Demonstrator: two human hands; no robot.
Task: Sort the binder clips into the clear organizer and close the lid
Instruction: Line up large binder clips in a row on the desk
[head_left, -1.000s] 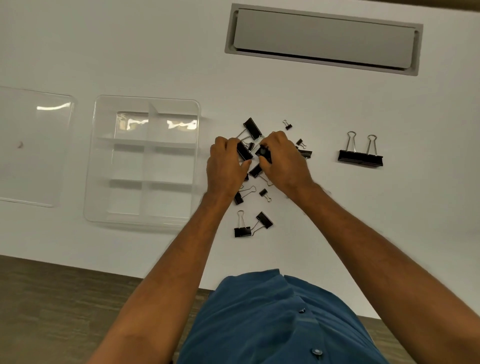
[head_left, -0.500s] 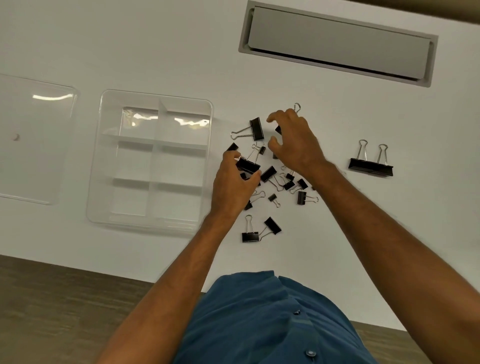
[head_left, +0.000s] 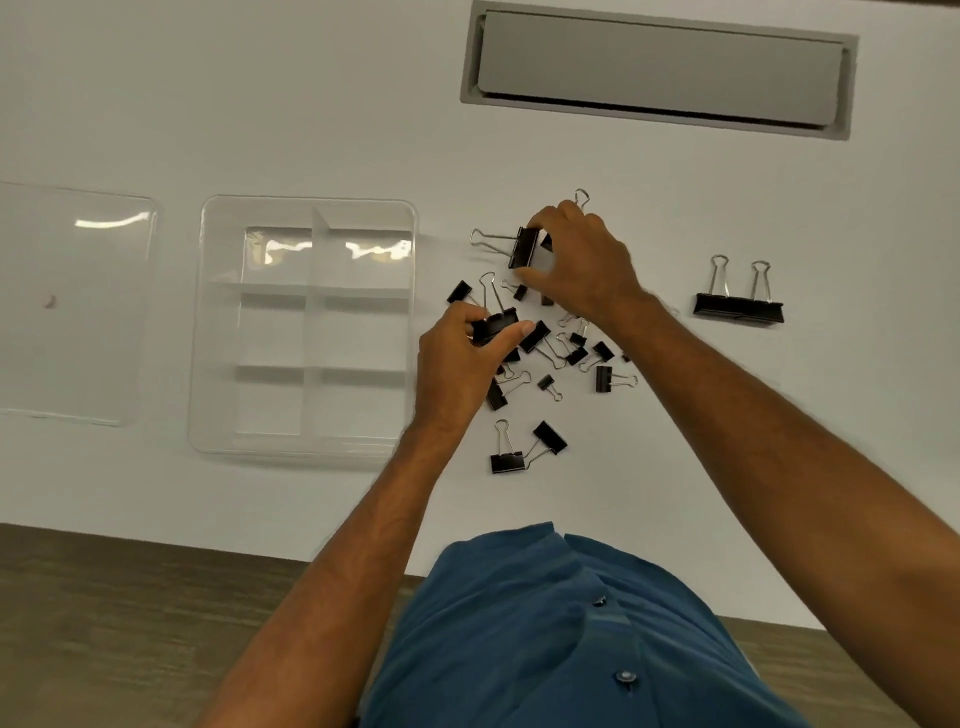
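Observation:
Several black binder clips of mixed sizes lie scattered on the white table (head_left: 727, 441), right of the clear organizer (head_left: 306, 327), whose six compartments hold nothing. My left hand (head_left: 457, 364) pinches a medium clip (head_left: 496, 322) at the pile's left side. My right hand (head_left: 582, 260) closes finger and thumb on another medium clip (head_left: 524, 247) at the pile's far edge. Two large clips (head_left: 737, 306) sit side by side to the right. The clear lid (head_left: 67, 306) lies flat left of the organizer.
A grey cable hatch (head_left: 660, 73) is set into the table at the far side. Two medium clips (head_left: 524, 449) lie nearest the table's front edge. Wooden floor shows below the edge, and my blue shirt fills the bottom middle.
My right hand moved off the pile's middle to its far edge and took hold of a medium clip there. My left hand keeps its clip and stayed nearly in place.

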